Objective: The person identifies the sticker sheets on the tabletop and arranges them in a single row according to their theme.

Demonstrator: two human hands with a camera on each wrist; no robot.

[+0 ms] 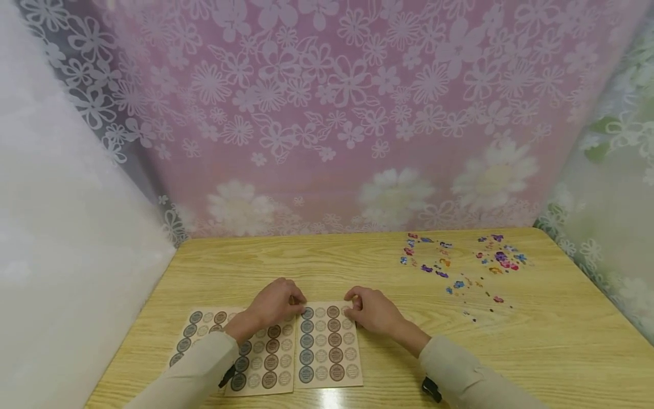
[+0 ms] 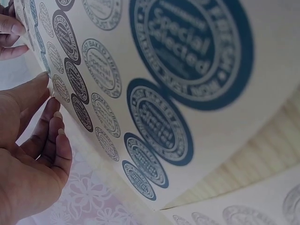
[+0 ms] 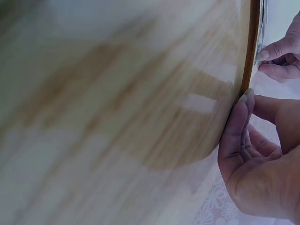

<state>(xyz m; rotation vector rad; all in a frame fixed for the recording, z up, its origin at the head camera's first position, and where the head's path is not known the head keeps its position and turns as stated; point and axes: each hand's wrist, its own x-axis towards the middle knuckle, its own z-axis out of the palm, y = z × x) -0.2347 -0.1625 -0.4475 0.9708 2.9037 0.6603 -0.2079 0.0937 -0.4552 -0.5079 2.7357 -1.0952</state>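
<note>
Glossy yellowish wood grain covers the table [image 1: 536,352], whose far corner to the right of the sticker sheet [image 1: 328,343] is rounded. Behind that sheet hangs a pink curtain [image 1: 306,113] patterned with white flowers; a whitish hanging [image 1: 76,216] stands well to its left. The sheet is a pale rectangle bearing columns of blue, brown and faintly outlined round labels. Its far left corner is pinched by the person's left hand [image 1: 273,304], its far right corner by the right hand [image 1: 377,311]. A similar sheet [image 1: 283,363] lies just to its left; small colourful flower-shaped pieces [image 1: 501,257] scatter beyond it, rightward.
</note>
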